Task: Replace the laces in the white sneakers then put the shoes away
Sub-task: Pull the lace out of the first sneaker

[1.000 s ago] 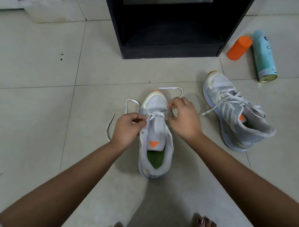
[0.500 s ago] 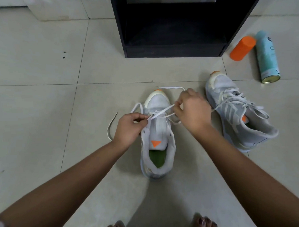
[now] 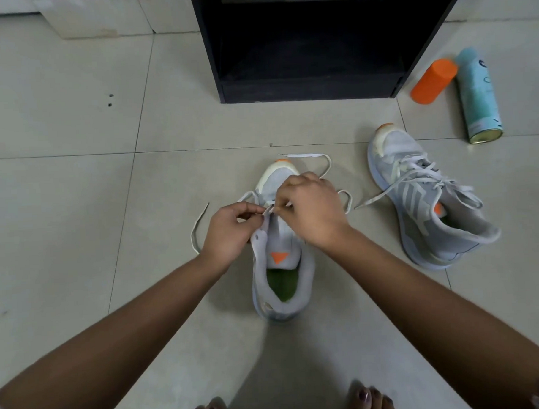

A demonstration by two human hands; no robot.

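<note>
1. Head view: near sneaker (image 3: 280,265) was seen at mid floor (image 3: 76,197), toe toward black cabinet (image 3: 306,88); laced sneaker (image 3: 426,210) lay nearer the floor's right edge.
2. Flat woven lace (image 3: 198,229) was pinched by fingertips of left hand (image 3: 229,230) and right hand (image 3: 311,208) at the left eyelet row.
3. Judged: lace should be kept untwisted, ends evened.
4. Soft mesh upper; flap should be braced.

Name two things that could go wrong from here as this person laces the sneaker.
1. Both the left hand and right hand pinch the lace at one eyelet of the near sneaker; the tip could slip from that small grip and unthread.
2. The far sneaker trails a loose lace end close beside the working lace's loop, so the two might tangle when pulled.
</note>
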